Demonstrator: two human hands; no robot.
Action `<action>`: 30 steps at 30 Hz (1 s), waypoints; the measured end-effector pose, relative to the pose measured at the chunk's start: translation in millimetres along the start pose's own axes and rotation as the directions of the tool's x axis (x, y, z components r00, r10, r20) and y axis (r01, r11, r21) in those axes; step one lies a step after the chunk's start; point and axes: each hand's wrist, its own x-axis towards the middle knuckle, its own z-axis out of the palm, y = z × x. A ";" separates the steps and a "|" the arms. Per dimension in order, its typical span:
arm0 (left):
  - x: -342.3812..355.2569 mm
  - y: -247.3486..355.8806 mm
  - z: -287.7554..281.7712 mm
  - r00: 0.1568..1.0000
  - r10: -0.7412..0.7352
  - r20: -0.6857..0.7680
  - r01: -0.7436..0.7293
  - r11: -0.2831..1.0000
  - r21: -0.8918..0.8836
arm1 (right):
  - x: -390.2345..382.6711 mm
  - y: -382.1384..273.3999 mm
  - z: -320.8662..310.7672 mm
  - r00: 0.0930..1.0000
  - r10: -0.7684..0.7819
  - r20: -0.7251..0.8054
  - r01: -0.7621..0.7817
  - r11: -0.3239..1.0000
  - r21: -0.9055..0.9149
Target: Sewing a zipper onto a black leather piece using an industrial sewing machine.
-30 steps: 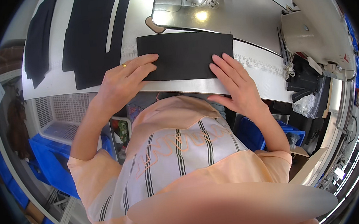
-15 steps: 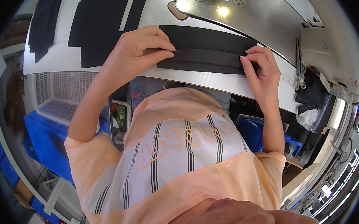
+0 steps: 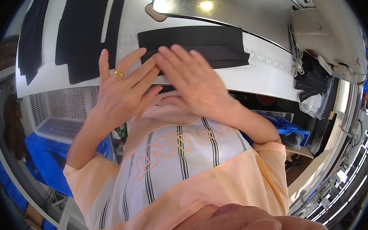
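Note:
A black fabric rectangle point(image 3: 202, 40) lies on the white table point(image 3: 272, 79), with a lengthwise fold or crease along its lower part. My left hand point(image 3: 127, 89), a gold ring on one finger, is open with fingers spread over the table's front, near that piece's left end. My right hand point(image 3: 195, 85) is open, angled leftward, its fingers covering part of the piece's lower left. Fingertips of both hands overlap here; whether they touch the fabric or each other I cannot tell. More black pieces point(image 3: 80, 35) lie to the left.
A steel sewing-machine bed point(image 3: 249, 7) and beige machine body point(image 3: 313, 27) stand behind and right. A white plastic basket point(image 3: 59, 112) and blue bin point(image 3: 48, 163) sit below left. Dark items in clear plastic point(image 3: 314, 103) hang at the right edge.
The fabric piece gained a fold along its lower part. My hands let go of its pinched fold; my right hand swung left across to my left one, and both opened out.

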 end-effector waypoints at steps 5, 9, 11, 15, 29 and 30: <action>-8.7 3.7 3.5 0.999 -0.036 0.040 0.034 0.998 0.061 | -47.3 23.1 -2.9 0.983 0.165 -0.081 -0.169 0.985 -0.046; -12.7 14.0 6.9 0.996 -0.087 0.024 0.083 0.986 0.146 | -110.3 63.3 -4.7 0.962 0.208 -0.179 -0.243 0.949 -0.202; -8.9 17.8 9.1 0.991 -0.130 0.026 0.118 0.954 0.277 | -125.7 66.3 2.6 0.953 0.225 -0.203 -0.274 0.926 -0.258; 14.6 17.8 21.0 0.985 -0.164 -0.044 0.169 0.919 0.356 | -120.2 37.3 21.2 0.912 -0.088 -0.401 0.032 0.989 -0.145; 90.1 -20.2 30.3 0.999 0.034 0.037 -0.040 0.983 0.178 | -288.3 196.4 -130.0 0.638 0.456 -0.620 -0.756 0.522 -0.395; 91.4 -21.5 30.3 0.999 0.032 0.035 -0.037 0.986 0.163 | -294.6 209.0 -129.8 0.719 0.398 -0.571 -0.683 0.557 -0.472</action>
